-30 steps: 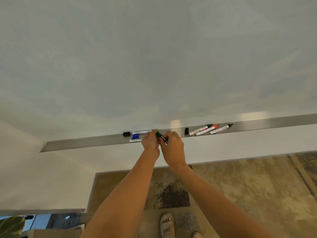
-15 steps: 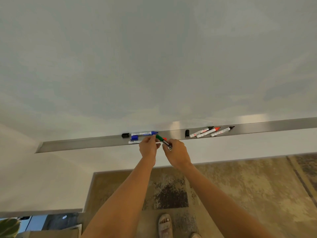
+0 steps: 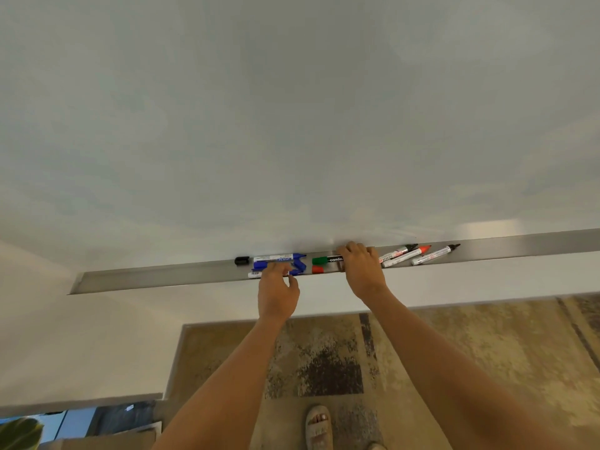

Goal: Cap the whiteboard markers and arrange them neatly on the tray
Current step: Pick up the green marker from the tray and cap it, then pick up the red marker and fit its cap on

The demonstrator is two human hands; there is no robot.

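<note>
The metal tray (image 3: 162, 277) runs along the foot of the whiteboard. A green-capped marker (image 3: 326, 260) lies flat in it, and my right hand (image 3: 362, 271) curls over its right end. A loose red cap (image 3: 317, 270) sits just in front of it. My left hand (image 3: 277, 290) is left of that, its fingers and thumb pinching a white-barrelled marker (image 3: 255, 274) at the tray's front edge. Behind it lie a blue marker (image 3: 279, 257), a blue cap (image 3: 300, 266) and a black cap (image 3: 242, 260). Three white-barrelled markers (image 3: 406, 255) lie slanted to the right.
The whiteboard (image 3: 292, 108) fills the upper view. Below the tray are a white wall, a patterned rug (image 3: 487, 352) and my sandalled foot (image 3: 319, 427). The tray's left end (image 3: 84, 284) and far right stretch (image 3: 535, 245) hold nothing.
Both hands held the green marker in front of the tray; now it lies capped in the tray. My right hand stays on its end and my left hand has moved left to the white-barrelled marker.
</note>
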